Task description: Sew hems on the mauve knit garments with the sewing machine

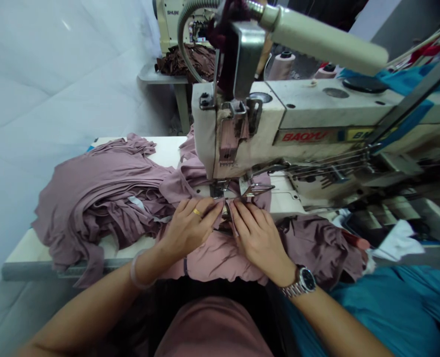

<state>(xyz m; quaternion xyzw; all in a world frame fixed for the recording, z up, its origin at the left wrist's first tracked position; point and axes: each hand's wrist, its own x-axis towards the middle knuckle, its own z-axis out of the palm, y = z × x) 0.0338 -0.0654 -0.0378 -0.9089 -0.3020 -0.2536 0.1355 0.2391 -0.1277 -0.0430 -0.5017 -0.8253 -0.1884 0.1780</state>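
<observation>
Both my hands are at the front of a sewing machine (245, 144), just below its needle area. My left hand (192, 223) is closed on the edge of a mauve fabric piece (193, 171), thumb and fingers pressed together by the presser foot (219, 189). Close beside it, my right hand (255, 230) pinches another edge of the mauve fabric. A narrow gap separates the two sets of fingertips. Part of the fabric runs behind the presser foot. Under my wrists lies pink fabric (220, 258) along the front edge.
A heap of mauve fabric pieces (104, 183) covers the table's left side. Darker crumpled fabric (320, 248) lies at right, with teal cloth (402, 302) below it. A lamp (327, 39) overhangs the machine. Behind stands another machine (171, 25) with brown fabric (190, 60). A wall (56, 89) bounds the left.
</observation>
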